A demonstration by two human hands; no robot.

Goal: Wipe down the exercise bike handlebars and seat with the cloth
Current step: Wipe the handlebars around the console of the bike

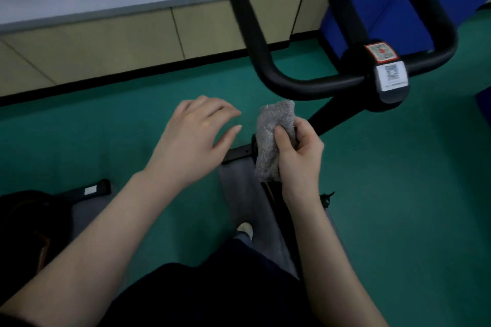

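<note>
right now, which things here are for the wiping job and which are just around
For the job: grey cloth in the right hand, black handlebars, open left hand.
Just around: beige cabinets, blue panel, green floor, QR label.

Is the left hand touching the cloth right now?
Apart. Head view: green floor shows between the left hand and the cloth, which the right hand holds.
</note>
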